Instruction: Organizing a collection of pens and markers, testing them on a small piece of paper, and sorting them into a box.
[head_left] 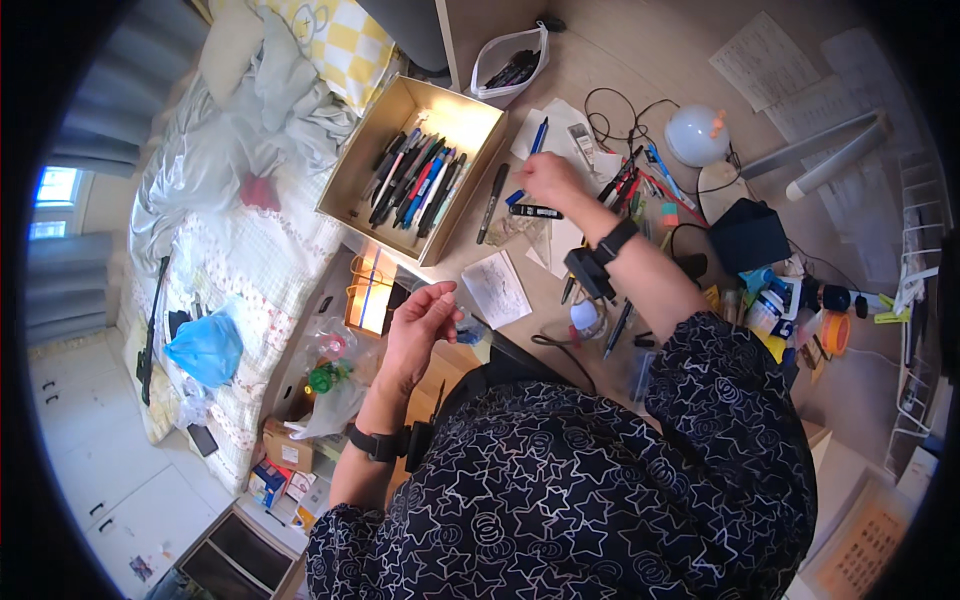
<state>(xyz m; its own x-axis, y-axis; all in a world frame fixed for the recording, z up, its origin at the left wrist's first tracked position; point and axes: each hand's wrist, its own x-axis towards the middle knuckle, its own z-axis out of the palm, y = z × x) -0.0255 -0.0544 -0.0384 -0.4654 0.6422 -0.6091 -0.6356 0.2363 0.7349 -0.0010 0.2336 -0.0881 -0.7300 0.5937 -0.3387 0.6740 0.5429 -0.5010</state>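
Observation:
My right hand (556, 184) reaches over the desk with its fingers closed around a blue pen (541, 134). One end of that pen sticks out above the knuckles, and a short blue piece shows below them. Just left of this hand lies a thick black marker (492, 204); a shorter black marker (536, 211) rests beneath it. Near the desk's front edge my left hand (424, 318) hovers, thumb and fingertips curled together; anything between them is too small to make out. Up and left of it stands an open cardboard box (336, 189) holding many pens (414, 186) in a row.
Behind the box sits a white pouch (541, 72) of dark pens. A drawing on paper (497, 289) lies between my hands. To the right are a round white lamp (697, 135), cables, a navy box (748, 236) and cluttered bottles. A bed (290, 215) borders the left side.

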